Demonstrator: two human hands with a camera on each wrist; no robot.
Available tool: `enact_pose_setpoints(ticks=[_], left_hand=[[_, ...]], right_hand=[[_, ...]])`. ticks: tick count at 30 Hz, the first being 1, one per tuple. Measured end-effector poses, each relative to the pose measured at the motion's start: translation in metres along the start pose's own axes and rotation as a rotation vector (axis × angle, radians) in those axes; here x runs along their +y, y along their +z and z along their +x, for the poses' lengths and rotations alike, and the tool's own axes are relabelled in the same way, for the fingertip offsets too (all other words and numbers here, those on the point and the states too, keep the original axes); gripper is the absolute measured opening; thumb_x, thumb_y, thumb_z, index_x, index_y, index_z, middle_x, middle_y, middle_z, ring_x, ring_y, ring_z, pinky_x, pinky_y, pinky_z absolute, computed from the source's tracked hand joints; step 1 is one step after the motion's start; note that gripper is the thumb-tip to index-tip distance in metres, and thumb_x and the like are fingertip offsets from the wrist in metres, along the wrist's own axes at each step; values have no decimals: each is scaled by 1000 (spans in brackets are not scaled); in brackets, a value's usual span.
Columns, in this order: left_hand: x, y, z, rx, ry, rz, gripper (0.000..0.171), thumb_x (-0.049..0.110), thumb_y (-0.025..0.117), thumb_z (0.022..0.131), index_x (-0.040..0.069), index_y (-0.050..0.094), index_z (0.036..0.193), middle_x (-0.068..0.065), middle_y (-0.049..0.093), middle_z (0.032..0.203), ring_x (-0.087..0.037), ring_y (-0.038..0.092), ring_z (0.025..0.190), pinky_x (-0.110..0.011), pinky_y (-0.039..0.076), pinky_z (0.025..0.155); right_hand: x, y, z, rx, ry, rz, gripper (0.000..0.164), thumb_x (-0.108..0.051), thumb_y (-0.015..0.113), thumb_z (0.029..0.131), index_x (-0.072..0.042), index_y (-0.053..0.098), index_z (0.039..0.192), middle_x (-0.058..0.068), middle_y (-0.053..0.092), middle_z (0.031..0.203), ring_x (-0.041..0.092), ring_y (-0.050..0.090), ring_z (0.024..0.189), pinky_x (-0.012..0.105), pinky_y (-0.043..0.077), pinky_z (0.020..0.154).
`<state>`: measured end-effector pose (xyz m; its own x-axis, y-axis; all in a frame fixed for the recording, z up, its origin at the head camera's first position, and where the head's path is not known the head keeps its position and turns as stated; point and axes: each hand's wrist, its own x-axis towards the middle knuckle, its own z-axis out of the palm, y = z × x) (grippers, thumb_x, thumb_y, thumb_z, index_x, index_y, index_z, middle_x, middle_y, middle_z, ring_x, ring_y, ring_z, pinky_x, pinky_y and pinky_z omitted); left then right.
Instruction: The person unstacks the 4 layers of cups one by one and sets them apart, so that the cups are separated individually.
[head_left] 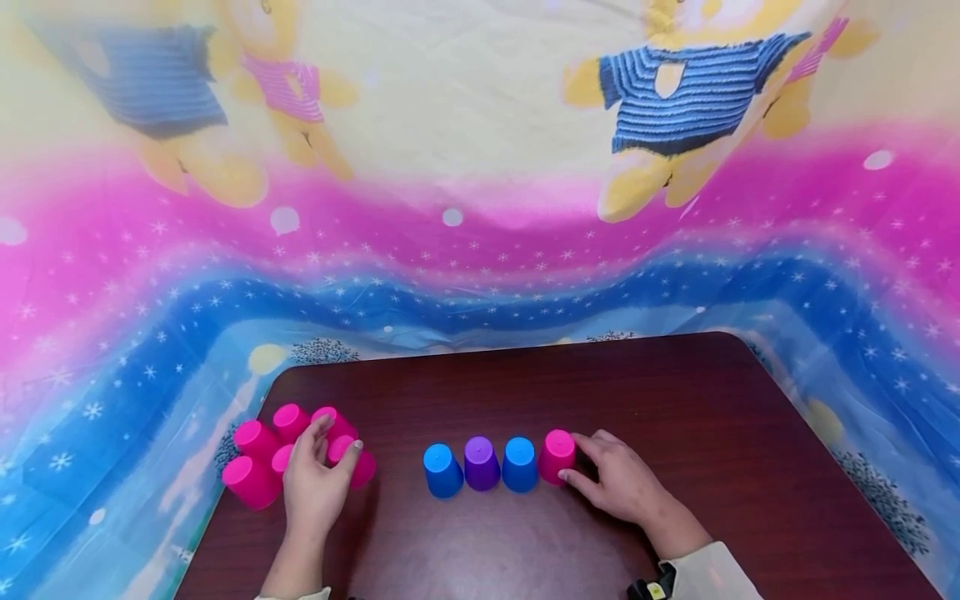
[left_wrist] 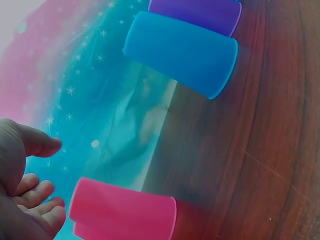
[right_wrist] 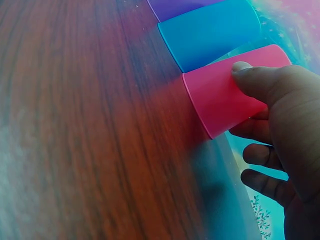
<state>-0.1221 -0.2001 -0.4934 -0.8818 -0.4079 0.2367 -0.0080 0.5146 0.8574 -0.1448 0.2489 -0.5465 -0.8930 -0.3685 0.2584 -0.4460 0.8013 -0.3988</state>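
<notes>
My right hand (head_left: 626,479) pinches an upside-down pink cup (head_left: 557,457) between thumb and forefinger, at the right end of a row. In the right wrist view the thumb lies on the side of that cup (right_wrist: 225,95), and the other fingers hang loosely curled. Leftward in the row stand a blue cup (head_left: 520,467), a purple cup (head_left: 481,465) and another blue cup (head_left: 442,472), all mouth down. Over a cluster of upside-down pink cups (head_left: 251,483), my left hand (head_left: 318,475) hovers with thumb and fingers apart, hiding part of the cluster; its palm holds nothing in the left wrist view.
All the cups stand on a dark wood-grain table (head_left: 480,550) with rounded far corners. A printed cloth (head_left: 480,242) with bears and snowflakes hangs behind and around it. The pink cluster is close to the table's left edge.
</notes>
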Motion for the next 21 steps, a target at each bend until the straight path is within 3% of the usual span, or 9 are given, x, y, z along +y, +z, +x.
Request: enact_pose_setpoints(ticks=[6, 11, 21], left_hand=[[7, 3, -2, -4, 50, -32, 66, 12, 87, 84, 4, 57, 142, -15, 61, 140, -38, 57, 133, -36, 41, 110], [11, 7, -5, -53, 40, -33, 69, 16, 89, 84, 7, 56, 143, -13, 61, 141, -37, 56, 135, -41, 42, 111], [13, 16, -11, -157, 36, -33, 75, 27, 89, 84, 12, 52, 148, -9, 56, 145, -35, 51, 140, -37, 42, 109]], right_hand=[[0, 1, 0, 6, -3, 5, 62, -60, 73, 91, -16, 68, 134, -7, 71, 101, 7, 54, 86, 27, 53, 73], [1, 2, -1, 3, 1, 8, 65, -63, 70, 91, -16, 67, 135, -7, 71, 101, 9, 56, 87, 28, 54, 74], [1, 2, 0, 8, -1, -5, 64, -63, 70, 91, -15, 68, 134, -8, 70, 100, 5, 52, 87, 28, 54, 74]])
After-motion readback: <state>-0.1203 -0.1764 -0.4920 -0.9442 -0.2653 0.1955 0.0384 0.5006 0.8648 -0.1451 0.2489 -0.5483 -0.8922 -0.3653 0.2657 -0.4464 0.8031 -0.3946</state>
